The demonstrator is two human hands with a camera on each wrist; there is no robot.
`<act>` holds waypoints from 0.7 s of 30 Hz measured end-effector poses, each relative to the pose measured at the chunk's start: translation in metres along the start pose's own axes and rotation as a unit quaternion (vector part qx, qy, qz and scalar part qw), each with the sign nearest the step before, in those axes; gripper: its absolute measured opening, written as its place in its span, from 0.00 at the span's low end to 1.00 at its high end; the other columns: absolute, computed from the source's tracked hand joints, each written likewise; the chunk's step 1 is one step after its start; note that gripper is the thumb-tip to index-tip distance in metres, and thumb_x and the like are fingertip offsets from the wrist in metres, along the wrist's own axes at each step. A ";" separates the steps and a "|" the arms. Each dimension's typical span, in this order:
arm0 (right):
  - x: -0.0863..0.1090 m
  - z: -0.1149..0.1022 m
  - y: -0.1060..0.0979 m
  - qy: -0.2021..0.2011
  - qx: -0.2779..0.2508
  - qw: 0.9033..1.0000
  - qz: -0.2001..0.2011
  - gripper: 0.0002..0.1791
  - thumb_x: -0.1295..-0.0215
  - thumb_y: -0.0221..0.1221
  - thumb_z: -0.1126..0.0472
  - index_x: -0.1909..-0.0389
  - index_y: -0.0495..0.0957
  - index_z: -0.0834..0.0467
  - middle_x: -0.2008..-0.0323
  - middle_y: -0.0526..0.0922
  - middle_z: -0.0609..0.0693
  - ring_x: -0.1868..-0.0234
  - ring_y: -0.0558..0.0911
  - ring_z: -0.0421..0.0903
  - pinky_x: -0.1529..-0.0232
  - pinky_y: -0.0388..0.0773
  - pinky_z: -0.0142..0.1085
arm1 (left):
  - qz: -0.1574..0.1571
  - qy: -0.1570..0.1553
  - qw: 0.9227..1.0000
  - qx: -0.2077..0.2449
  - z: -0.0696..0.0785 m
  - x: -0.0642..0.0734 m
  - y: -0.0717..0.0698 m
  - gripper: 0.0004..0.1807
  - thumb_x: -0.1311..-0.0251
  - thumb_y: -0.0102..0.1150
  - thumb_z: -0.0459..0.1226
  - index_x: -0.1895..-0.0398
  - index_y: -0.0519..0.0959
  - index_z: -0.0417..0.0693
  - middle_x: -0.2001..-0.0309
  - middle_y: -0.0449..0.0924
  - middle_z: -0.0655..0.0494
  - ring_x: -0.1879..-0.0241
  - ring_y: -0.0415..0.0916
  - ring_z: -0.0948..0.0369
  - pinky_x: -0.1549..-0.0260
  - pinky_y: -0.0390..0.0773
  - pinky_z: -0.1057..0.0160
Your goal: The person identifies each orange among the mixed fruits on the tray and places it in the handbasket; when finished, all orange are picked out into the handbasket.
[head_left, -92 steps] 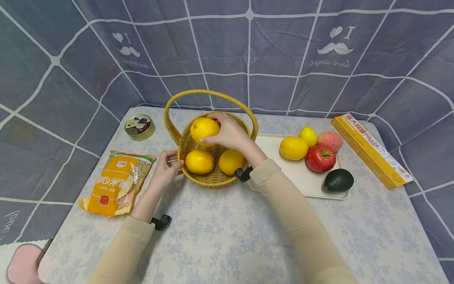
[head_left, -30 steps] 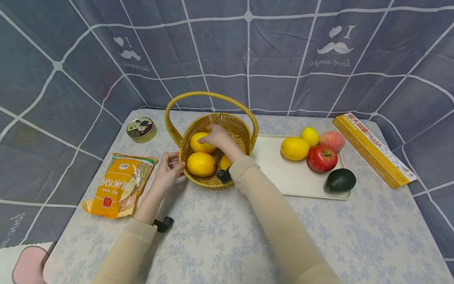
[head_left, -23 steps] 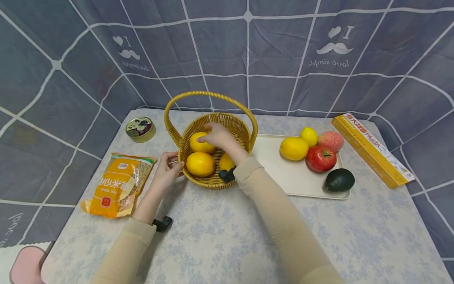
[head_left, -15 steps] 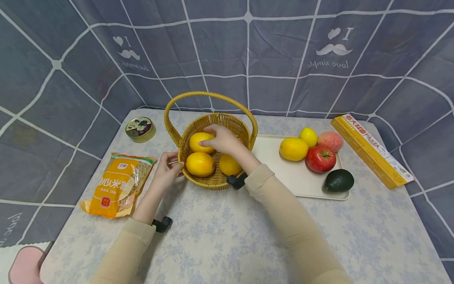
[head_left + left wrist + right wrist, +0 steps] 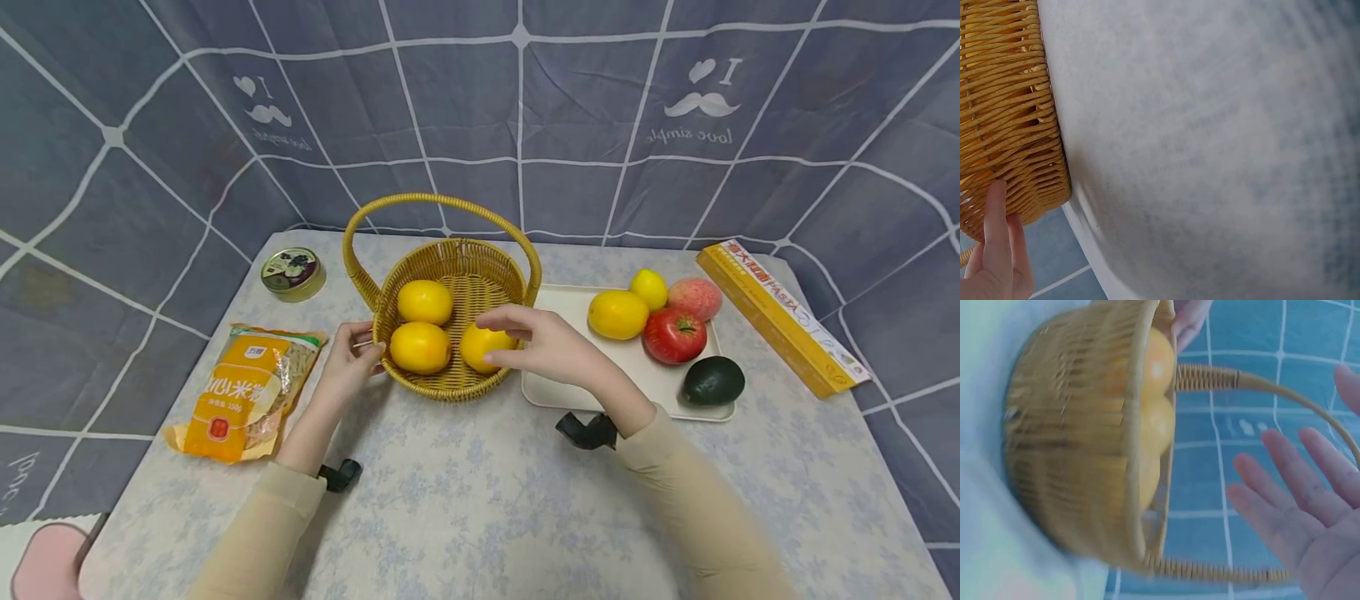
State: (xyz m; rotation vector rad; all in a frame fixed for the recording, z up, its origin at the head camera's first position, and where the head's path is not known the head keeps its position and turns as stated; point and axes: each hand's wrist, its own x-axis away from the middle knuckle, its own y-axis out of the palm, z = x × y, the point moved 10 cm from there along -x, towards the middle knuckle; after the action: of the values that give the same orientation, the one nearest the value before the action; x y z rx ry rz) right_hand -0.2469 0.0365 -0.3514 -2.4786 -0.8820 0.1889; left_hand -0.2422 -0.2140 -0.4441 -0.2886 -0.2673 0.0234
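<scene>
A yellow wicker basket (image 5: 457, 393) with a tall arched handle holds three yellow oval fruits: one at the back (image 5: 424, 302), one at the front left (image 5: 420, 347) and one at the front right (image 5: 480, 348). My left hand (image 5: 352, 357) grips the basket's left side, thumb at the rim and fingers against the outer weave, which the left wrist view also shows. Over the basket's right rim hovers my right hand (image 5: 551, 346), fingers spread and palm bare, partly covering the front-right fruit. In the right wrist view, its fingers are apart beside the basket handle (image 5: 1300, 397).
On the right, a cream tray (image 5: 540, 393) bears a yellow oval fruit (image 5: 618, 314), a lemon (image 5: 649, 288), a peach (image 5: 695, 298), a red apple (image 5: 674, 336) and an avocado (image 5: 713, 381). Beyond lies a pasta box (image 5: 783, 317). A noodle packet (image 5: 240, 392) and round tin (image 5: 292, 273) are left.
My right hand carried a yellow fruit into the back of the basket, let go of it, and moved right to the basket's edge. My left hand has stayed at the left rim.
</scene>
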 end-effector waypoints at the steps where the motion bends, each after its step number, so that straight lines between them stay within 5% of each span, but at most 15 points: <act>1: 0.006 0.003 -0.004 0.000 -0.002 1.000 0.005 0.27 0.36 0.65 0.56 0.36 0.74 0.55 0.38 0.78 0.51 0.34 0.74 0.50 0.31 0.68 0.46 | 0.000 0.000 1.000 -0.001 0.000 0.000 0.000 0.27 0.25 0.44 0.36 0.28 0.51 0.40 0.32 0.60 0.39 0.37 0.67 0.47 0.43 0.78 0.46; 6: 0.031 0.025 -0.031 0.013 -0.020 0.999 0.038 0.29 0.38 0.67 0.57 0.36 0.74 0.58 0.38 0.78 0.54 0.35 0.74 0.51 0.31 0.68 0.49 | 0.000 0.005 1.000 -0.005 0.001 0.000 0.000 0.28 0.25 0.43 0.37 0.27 0.51 0.40 0.32 0.59 0.38 0.37 0.67 0.47 0.42 0.77 0.46; 13: 0.055 0.069 -0.069 0.090 -0.011 0.991 0.096 0.29 0.38 0.68 0.54 0.37 0.74 0.57 0.38 0.77 0.55 0.34 0.74 0.54 0.31 0.67 0.50 | 0.000 0.007 1.000 -0.002 0.001 0.000 0.000 0.28 0.25 0.44 0.36 0.28 0.51 0.39 0.32 0.59 0.38 0.37 0.67 0.47 0.42 0.77 0.47; 21: 0.067 0.093 -0.099 0.127 -0.003 0.982 0.142 0.31 0.37 0.67 0.52 0.36 0.72 0.59 0.36 0.74 0.57 0.32 0.70 0.57 0.28 0.64 0.51 | -0.007 0.013 1.000 -0.002 0.002 0.000 0.001 0.28 0.25 0.43 0.37 0.28 0.50 0.39 0.33 0.59 0.37 0.37 0.67 0.47 0.42 0.77 0.47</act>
State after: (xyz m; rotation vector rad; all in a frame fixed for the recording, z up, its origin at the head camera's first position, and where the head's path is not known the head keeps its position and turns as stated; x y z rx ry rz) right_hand -0.2760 0.1826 -0.3800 -2.5531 -0.4224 -0.0361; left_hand -0.2429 -0.2122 -0.4421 -0.2906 -0.2444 0.0054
